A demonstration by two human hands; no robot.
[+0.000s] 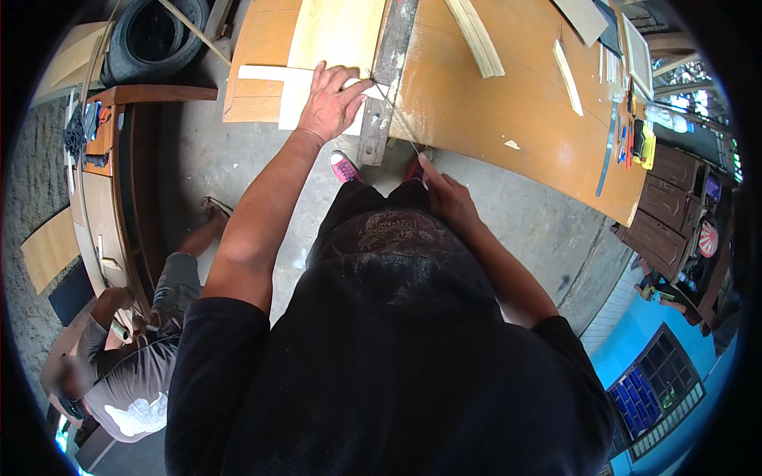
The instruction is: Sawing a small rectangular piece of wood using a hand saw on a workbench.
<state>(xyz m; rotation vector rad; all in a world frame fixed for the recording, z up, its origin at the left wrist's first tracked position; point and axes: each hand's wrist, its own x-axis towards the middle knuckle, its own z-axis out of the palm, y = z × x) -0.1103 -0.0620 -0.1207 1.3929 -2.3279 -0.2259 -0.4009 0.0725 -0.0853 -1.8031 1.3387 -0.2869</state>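
Observation:
My left hand is closed on a pale wood strip, its thumb and fingers near the strip's right end. The strip lies across a light plank and reaches a worn dark wooden bar. My right hand is lower, in front of the table edge, closed round the near end of a long thin dark tool. That tool slants up to the strip's end beside my left fingertips; its exact kind is hard to make out. The handle is hidden in my fist.
An orange-brown table holds a wood offcut, a pointed sliver, a metal ruler and a yellow tool. Another person sits at lower left beside a wooden cabinet. Tyres lie behind.

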